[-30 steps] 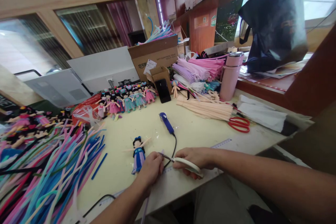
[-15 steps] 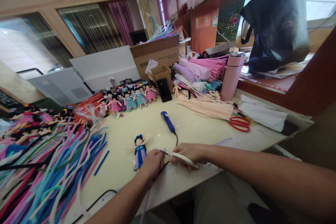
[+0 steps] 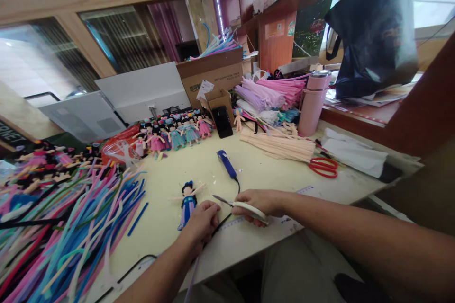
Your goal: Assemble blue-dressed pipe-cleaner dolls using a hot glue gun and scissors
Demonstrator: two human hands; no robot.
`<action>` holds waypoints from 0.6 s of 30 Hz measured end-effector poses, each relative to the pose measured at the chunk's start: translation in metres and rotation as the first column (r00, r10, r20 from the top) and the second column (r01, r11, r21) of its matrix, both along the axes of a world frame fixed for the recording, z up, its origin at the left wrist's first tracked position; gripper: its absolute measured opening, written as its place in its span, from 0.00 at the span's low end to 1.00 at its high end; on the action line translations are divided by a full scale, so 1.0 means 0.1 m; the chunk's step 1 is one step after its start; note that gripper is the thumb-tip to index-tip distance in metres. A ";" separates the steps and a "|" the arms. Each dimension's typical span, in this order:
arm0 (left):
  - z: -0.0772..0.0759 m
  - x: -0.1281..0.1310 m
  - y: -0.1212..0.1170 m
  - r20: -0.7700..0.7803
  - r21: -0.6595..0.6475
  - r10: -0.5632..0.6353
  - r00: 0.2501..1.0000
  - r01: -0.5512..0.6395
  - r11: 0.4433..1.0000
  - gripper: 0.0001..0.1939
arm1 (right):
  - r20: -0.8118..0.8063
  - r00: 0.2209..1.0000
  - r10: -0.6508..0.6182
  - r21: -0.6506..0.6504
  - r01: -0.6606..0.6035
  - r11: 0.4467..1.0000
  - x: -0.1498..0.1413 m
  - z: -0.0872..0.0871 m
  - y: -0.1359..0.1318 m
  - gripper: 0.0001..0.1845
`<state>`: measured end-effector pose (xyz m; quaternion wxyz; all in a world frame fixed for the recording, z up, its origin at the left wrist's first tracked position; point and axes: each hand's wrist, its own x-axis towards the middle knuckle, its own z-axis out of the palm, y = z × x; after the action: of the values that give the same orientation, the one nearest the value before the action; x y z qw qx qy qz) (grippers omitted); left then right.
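Observation:
My right hand (image 3: pixel 254 203) grips scissors (image 3: pixel 249 208) with cream-white handles, and their blades point left toward my other hand. Closed fingers of my left hand (image 3: pixel 204 218) hold a pale purple pipe cleaner (image 3: pixel 192 277), whose long end hangs below the wrist past the table's front edge. The held end is hidden in the fingers. Beside that hand lies a small pipe-cleaner doll (image 3: pixel 188 203) with black hair and a blue and purple dress. A blue corded tool, like a hair clipper (image 3: pixel 226 164), rests beyond my hands. Beneath them is a clear ruler (image 3: pixel 231 223).
Loose colourful pipe cleaners (image 3: pixel 81 227) spread over the left side. Finished dolls (image 3: pixel 174 135) stand at the back near a black phone (image 3: pixel 222 121). Red-handled scissors (image 3: pixel 323 167), peach pipe cleaners (image 3: pixel 279 146) and a pink bottle (image 3: pixel 314 104) are on the right.
The scissors have drawn slightly away from my left hand, so their blades now show. My left hand has shifted a little left. The purple tip by its fingers no longer shows.

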<state>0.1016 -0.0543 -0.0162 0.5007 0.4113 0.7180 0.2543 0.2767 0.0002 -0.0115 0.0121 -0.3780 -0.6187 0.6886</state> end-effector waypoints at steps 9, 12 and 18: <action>0.03 -0.13 -0.17 0.366 0.014 0.077 0.927 -0.089 0.996 0.11 | -0.023 1.000 0.021 -0.046 -0.022 0.999 0.17 0.05 -0.12 0.16; 0.03 -0.11 -0.19 0.354 0.013 0.070 0.932 -0.080 0.997 0.12 | -0.033 0.999 0.011 -0.077 -0.014 0.997 0.17 0.03 -0.14 0.16; 0.02 -0.10 -0.17 0.346 -0.010 0.064 0.936 -0.065 0.998 0.15 | -0.126 0.992 -0.011 -0.135 -0.006 0.991 0.18 0.13 -0.19 0.23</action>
<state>0.0918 -0.0713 -0.0137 0.6100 0.3368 0.6317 0.3396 0.2948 -0.0187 0.0012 0.0265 -0.3344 -0.5682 0.7514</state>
